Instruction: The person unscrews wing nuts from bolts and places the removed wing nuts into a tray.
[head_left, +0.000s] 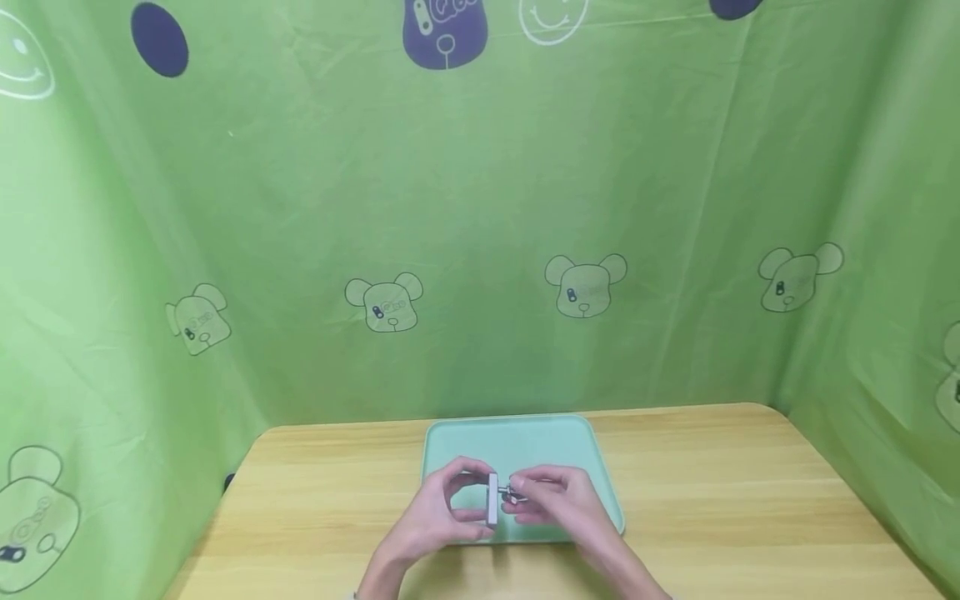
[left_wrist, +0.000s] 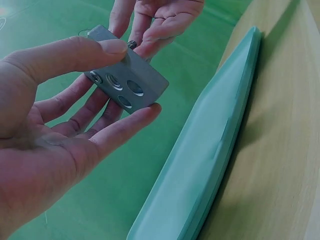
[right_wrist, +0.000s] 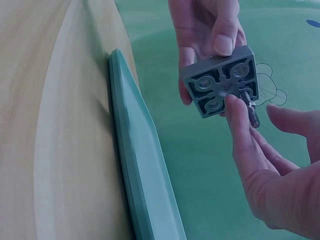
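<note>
A grey square metal plate (head_left: pixel 492 500) is held up on edge over the tray by my left hand (head_left: pixel 431 515), thumb on one edge and fingers on the opposite one. In the left wrist view, several round holes show on the near face of the plate (left_wrist: pixel 134 74). The right wrist view gives its other face, recessed around the holes, with a threaded bolt (right_wrist: pixel 253 114) sticking out near one corner. My right hand (head_left: pixel 566 498) is beside that bolt. Its fingers are extended, one fingertip by the plate and bolt, and its thumb stands apart from the bolt.
Below the hands a mint-green tray (head_left: pixel 517 437) with a low raised rim lies on the light wooden table (head_left: pixel 330 483). Green cloth (head_left: pixel 487 183) printed with bear heads and smiley faces hangs behind and on both sides.
</note>
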